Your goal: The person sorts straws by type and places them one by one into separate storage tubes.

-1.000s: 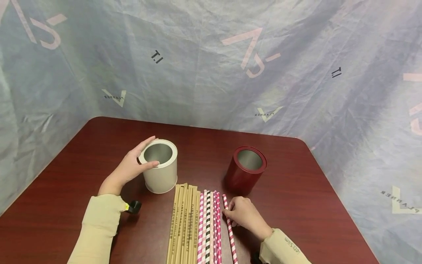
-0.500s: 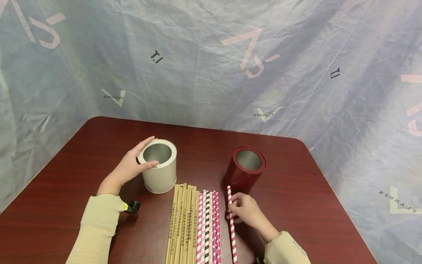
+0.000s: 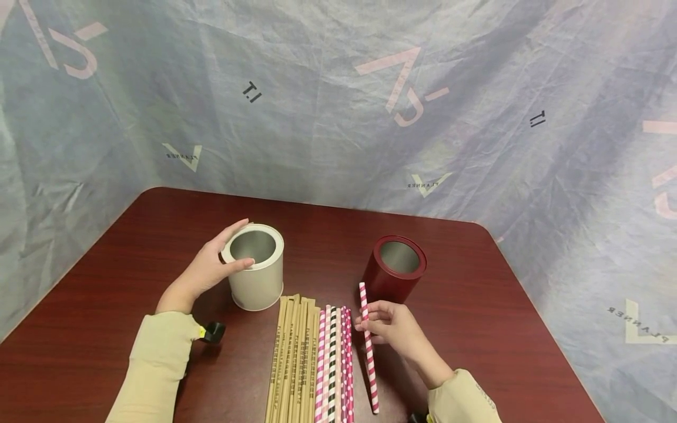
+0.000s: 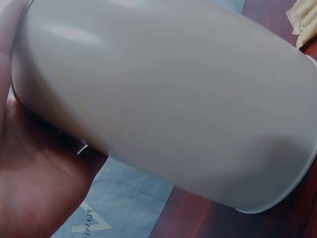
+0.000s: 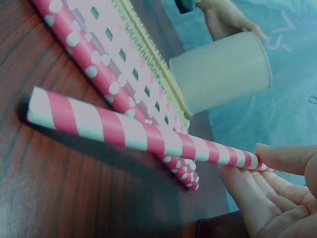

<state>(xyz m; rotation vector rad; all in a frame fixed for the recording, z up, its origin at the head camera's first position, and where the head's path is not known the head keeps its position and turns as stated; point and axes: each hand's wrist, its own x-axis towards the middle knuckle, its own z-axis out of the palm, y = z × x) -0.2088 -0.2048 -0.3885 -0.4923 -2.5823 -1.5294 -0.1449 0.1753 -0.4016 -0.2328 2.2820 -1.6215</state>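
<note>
My left hand grips the rim of a white tin can, thumb over the near edge and fingers round the far side; the can stands upright with its top uncovered. In the left wrist view the can's smooth wall fills most of the picture. Between thumb and fingers, my right hand pinches a red-and-white striped paper straw. The right wrist view shows this straw slanting, its near end close to the tabletop. Just behind the right hand stands a dark red tin can, also uncovered.
A row of paper-wrapped straws lies in front of the white can. Beside them are several bare patterned straws, striped and dotted. The reddish-brown table ends at a hanging grey printed cloth.
My right hand has taken the striped straw and moved it forward, away from the row and partly up off the table. The left hand stays on the white can.
</note>
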